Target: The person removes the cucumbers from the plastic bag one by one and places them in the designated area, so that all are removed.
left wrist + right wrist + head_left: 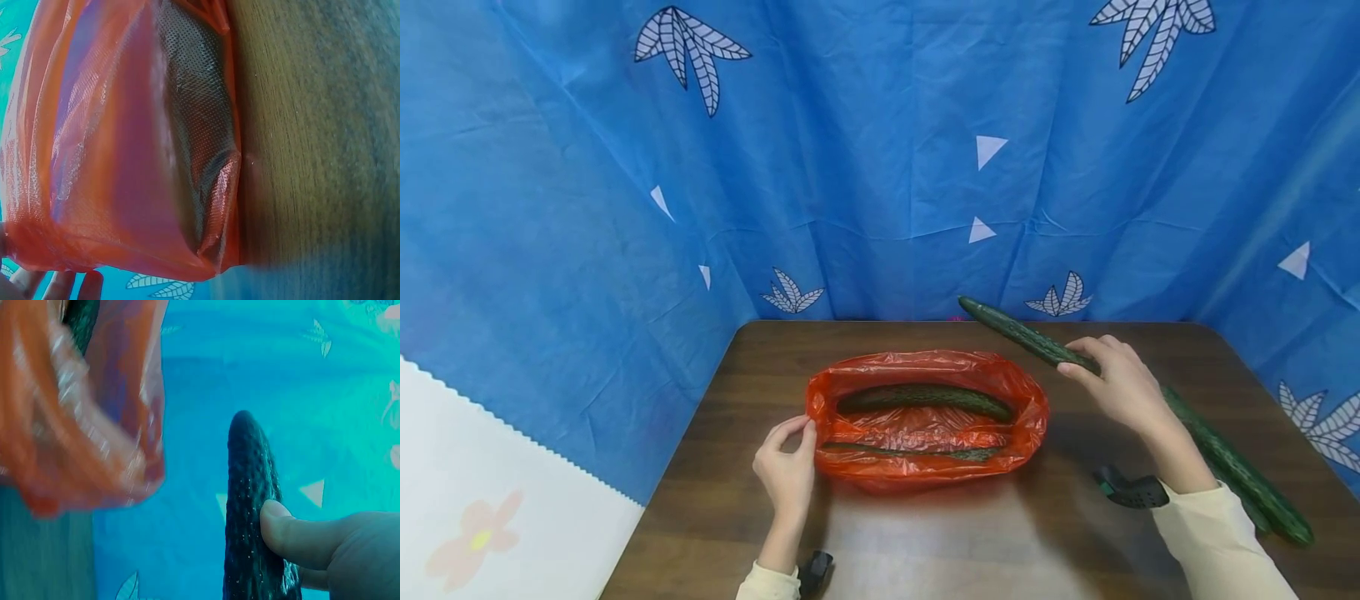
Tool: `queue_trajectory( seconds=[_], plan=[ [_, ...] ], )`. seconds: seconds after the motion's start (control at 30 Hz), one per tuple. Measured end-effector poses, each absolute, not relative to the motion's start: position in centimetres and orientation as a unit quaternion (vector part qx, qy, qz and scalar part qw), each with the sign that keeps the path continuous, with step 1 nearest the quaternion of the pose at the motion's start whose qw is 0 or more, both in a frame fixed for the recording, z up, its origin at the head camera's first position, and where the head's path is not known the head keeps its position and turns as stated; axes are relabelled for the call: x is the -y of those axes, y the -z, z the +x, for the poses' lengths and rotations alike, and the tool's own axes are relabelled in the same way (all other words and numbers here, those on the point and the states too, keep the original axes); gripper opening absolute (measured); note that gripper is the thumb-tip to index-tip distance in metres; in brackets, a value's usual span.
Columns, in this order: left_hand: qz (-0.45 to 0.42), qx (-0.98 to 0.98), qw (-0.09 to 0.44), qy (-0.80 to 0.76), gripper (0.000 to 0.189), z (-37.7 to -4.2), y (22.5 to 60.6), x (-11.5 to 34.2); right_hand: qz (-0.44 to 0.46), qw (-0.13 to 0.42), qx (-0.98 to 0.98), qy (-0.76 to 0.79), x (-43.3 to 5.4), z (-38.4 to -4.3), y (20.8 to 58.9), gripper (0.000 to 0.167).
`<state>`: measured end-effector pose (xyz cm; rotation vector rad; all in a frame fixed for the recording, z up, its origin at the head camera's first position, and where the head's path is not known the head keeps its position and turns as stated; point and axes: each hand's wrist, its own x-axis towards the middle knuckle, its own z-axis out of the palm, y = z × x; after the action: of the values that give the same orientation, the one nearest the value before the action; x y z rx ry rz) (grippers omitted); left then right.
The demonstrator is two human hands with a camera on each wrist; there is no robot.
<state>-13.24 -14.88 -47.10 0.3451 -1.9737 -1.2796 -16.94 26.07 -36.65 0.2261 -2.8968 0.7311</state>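
A red plastic bag point(925, 479) stands wide-mouthed on the wooden table, with one cucumber point(925, 395) along its far inner side and another showing along its near side. At the bag's left rim, my left hand point(787, 471) pinches the plastic between thumb and fingers. My right hand point(1116, 383) grips a long dark green cucumber point(1018, 333) near one end, raised to the right of the bag; its far end points up and left. In the right wrist view my thumb point(306, 537) presses against the held cucumber point(247, 506), beside the bag point(81, 444).
More cucumbers point(1240, 471) lie at the table's right side, partly behind my right forearm. The brown wooden table point(715, 500) ends at a blue patterned curtain point(880, 167) behind it. A white cloth with a flower point(475, 533) hangs at the left.
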Motion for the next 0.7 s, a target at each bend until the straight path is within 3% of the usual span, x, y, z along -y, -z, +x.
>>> queue_trajectory(
  seconds=[0.7],
  plan=[
    [0.124, 0.772, 0.384, 0.492, 0.007, -13.5, 47.3, 14.8, -0.034, 0.053, 0.972, -0.226, -31.8, -13.7, 43.3, 0.062]
  ],
)
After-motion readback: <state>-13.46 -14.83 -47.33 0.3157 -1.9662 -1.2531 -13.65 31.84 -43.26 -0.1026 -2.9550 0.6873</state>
